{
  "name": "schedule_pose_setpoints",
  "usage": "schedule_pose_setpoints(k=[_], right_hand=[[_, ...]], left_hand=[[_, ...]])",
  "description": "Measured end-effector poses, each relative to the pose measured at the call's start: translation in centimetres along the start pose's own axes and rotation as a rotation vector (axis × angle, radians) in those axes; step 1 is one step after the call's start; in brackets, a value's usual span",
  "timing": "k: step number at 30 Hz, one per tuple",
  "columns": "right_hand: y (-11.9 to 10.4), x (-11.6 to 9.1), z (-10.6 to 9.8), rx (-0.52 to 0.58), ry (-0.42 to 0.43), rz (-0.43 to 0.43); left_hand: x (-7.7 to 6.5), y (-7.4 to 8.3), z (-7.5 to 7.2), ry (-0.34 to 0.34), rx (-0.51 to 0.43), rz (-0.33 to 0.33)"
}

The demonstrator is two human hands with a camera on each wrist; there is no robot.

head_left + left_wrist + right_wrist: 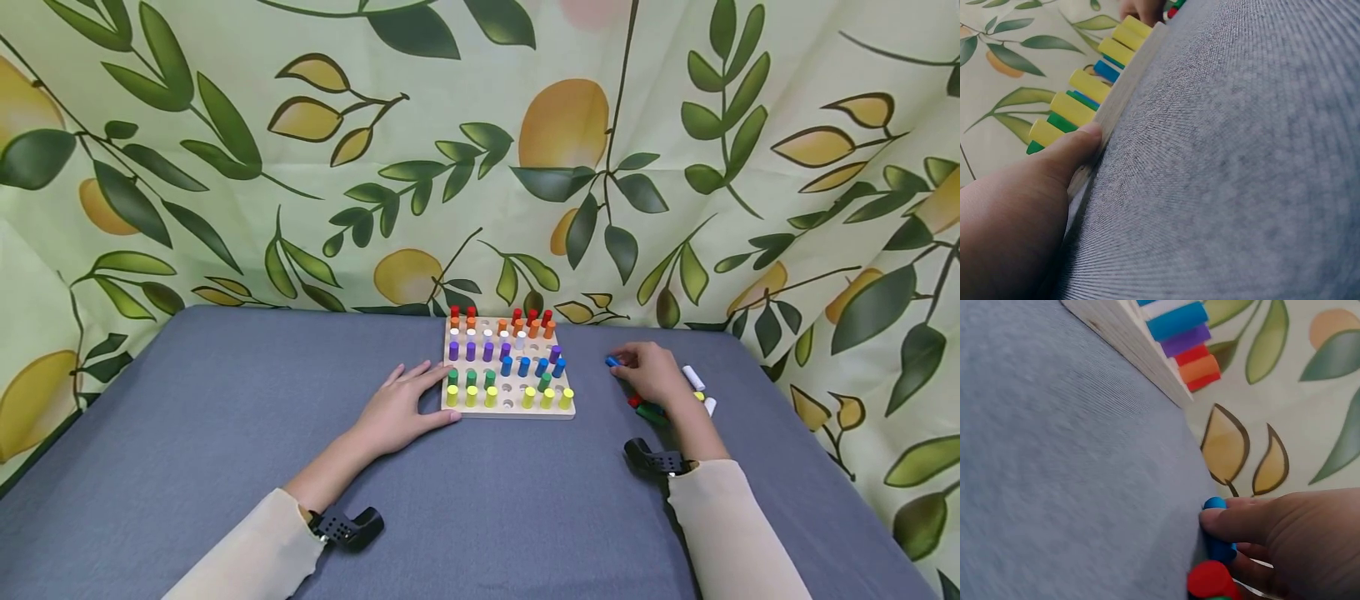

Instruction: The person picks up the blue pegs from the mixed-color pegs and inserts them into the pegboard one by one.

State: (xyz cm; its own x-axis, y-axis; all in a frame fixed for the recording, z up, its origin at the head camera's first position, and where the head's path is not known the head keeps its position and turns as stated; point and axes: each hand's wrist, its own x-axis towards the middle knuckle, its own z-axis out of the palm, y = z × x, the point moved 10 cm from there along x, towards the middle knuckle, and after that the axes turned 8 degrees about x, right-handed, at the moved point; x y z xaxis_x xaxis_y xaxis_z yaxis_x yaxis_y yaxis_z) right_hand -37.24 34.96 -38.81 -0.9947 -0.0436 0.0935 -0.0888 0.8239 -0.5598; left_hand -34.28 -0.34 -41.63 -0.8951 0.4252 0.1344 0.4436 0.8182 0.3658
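Note:
A wooden pegboard bears rows of coloured pegs: red, orange, white, purple, blue, green and yellow, with several bare holes among them. My left hand rests at the board's left side, its thumb touching the front left corner and its fingers spread along the edge. In the left wrist view the thumb lies against the board's side. To the right of the board, my right hand pinches a blue peg between thumb and fingers, close to the cloth. A red peg lies just beside it.
Loose pegs lie around the right hand: a white peg, a green peg and others partly hidden beneath the wrist. Grey cloth covers the table. A leaf-and-fruit patterned curtain hangs behind the table's back edge.

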Motion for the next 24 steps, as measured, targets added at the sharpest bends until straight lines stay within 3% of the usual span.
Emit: schedule_pose_setpoints(k=[8, 16, 24], right_hand=[[-1.8, 0.2, 1.1, -0.026, -0.010, -0.099], [-3.1, 0.0, 1.1, 0.011, -0.015, -0.133], [-6.0, -0.1, -0.1, 0.084, 0.069, -0.201]], left_hand=[[0.0, 0.0, 0.1, -0.009, -0.003, -0.006], [-0.1, 0.1, 0.0, -0.012, -0.011, -0.008], [0.0, 0.0, 0.0, 0.000, -0.008, -0.007]])
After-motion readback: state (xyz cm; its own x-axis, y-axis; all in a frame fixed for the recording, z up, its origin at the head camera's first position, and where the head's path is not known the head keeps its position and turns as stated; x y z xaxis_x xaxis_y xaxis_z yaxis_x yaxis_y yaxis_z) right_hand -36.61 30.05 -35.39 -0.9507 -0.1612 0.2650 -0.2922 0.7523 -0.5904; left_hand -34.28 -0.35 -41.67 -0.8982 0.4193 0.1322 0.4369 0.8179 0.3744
